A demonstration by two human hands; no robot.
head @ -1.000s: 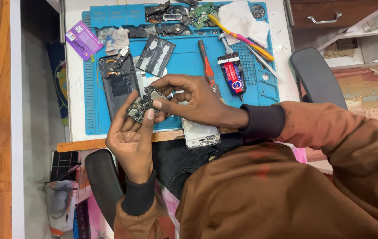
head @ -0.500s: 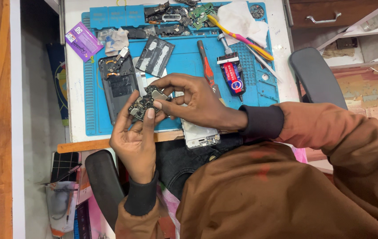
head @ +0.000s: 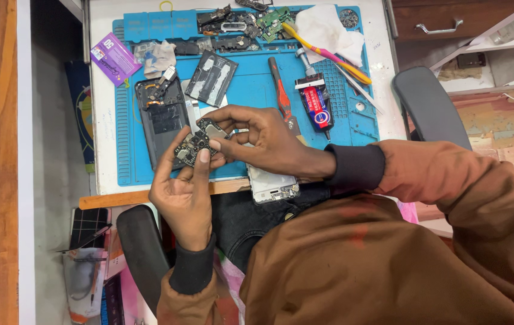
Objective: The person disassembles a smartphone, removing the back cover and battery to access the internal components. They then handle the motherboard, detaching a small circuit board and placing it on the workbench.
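— What do the hands have between them?

— A small dark circuit board [head: 195,144], held just above the near edge of the blue work mat [head: 251,96]. The left hand [head: 183,195] comes up from below with its fingers curled, the thumb and forefinger pinching the board's lower end. The right hand [head: 266,141] reaches in from the right, its fingertips closed on the board's upper right corner.

— What lies close around it?

— Just beyond the board, on the mat, an opened black phone body [head: 161,117] lies face down with its insides showing. Beside that, a dark rectangular cover plate [head: 211,77] sits tilted. Under the right wrist a pale phone part [head: 272,183] juts over the desk's near edge, partly hidden by the hand.

— And further out?

— A red-handled screwdriver [head: 280,95] lies just past the right hand's knuckles, and next to it a tube of glue [head: 316,105] with a red and blue label. A yellow and pink tool [head: 328,54] crosses a crumpled white cloth [head: 326,30] at the mat's far right corner. Loose boards and small parts [head: 239,24] crowd the far edge. A purple packet [head: 114,58] rests on the white table, overlapping the mat's left corner.

— Does anything block the view?

— The right hand covers part of the mat and the pale part. The brown sleeves fill the lower right, and black chair armrests [head: 142,253] show on either side.
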